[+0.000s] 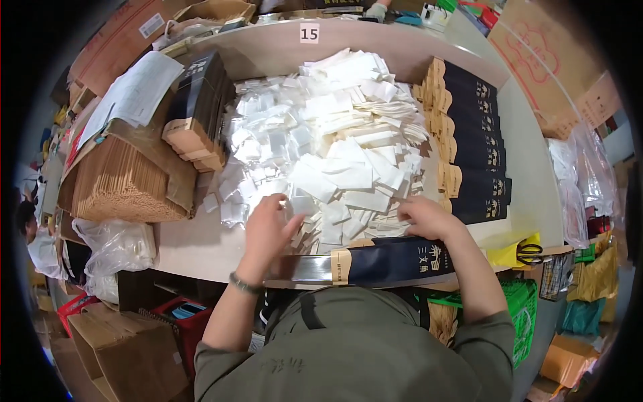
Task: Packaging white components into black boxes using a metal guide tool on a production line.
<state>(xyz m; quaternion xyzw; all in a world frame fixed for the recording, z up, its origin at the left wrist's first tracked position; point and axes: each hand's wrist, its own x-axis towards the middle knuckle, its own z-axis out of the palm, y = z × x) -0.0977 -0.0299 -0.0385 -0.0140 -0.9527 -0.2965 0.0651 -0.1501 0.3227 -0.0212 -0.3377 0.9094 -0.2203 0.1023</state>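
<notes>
My left hand (270,226) is at the left front of a heap, its thumb spread from its fingers. It is over the edge of the small clear packets (264,144), and I see nothing held in it. My right hand (429,218) is at the heap's right front, fingers bent and bunched among white paper packets (345,171). What its fingertips pinch, if anything, is hidden. In front of both hands, along the table's near edge, lies a long navy and tan paper bag (392,262). A shiny silver strip (305,267) extends from its left end.
Stacked navy and tan bags (475,147) line the right side, and another bundle (197,107) stands at the left. Beside that is a big stack of brown card (127,174) with papers on top. Black-handled scissors (529,253) sit at the right front, by a green crate (519,315).
</notes>
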